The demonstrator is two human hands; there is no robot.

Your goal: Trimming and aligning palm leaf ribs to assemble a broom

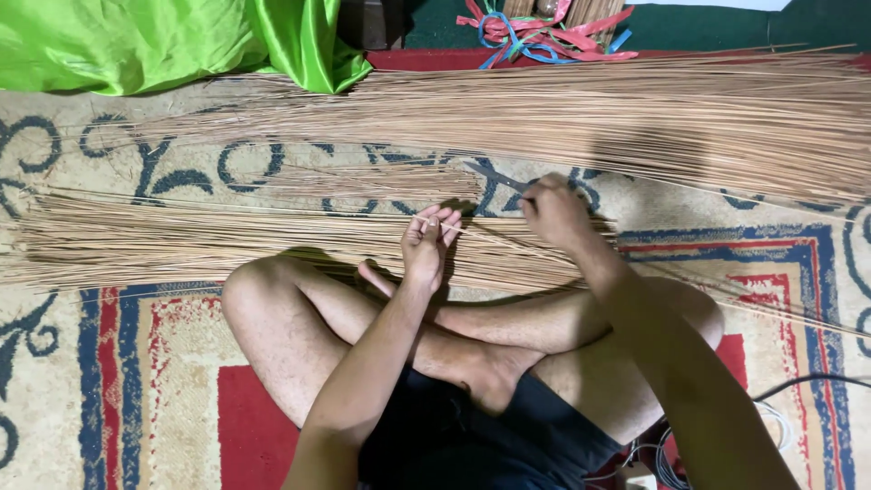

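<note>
Two bare hands work over a patterned rug (pixel 136 363), person seated cross-legged, dark shorts. Left hand (pixel 429 243) has fingers curled together, pinching one thin stick (pixel 472 232) near its end. Right hand (pixel 553 210) is closed in a fist around a dark knife (pixel 497 176), blade pointing left, and seems to touch the same stick; contact partly hidden. Held stick runs between both hands, just above the near pile of sticks (pixel 181 245) lying across the rug in front of the shins. Bigger far pile of sticks (pixel 635 113) lies beyond, well apart from the hands. Green cloth (pixel 163 41) top left, coloured ribbons (pixel 544 32) top centre, cables (pixel 780 413) lower right by the knee.
</note>
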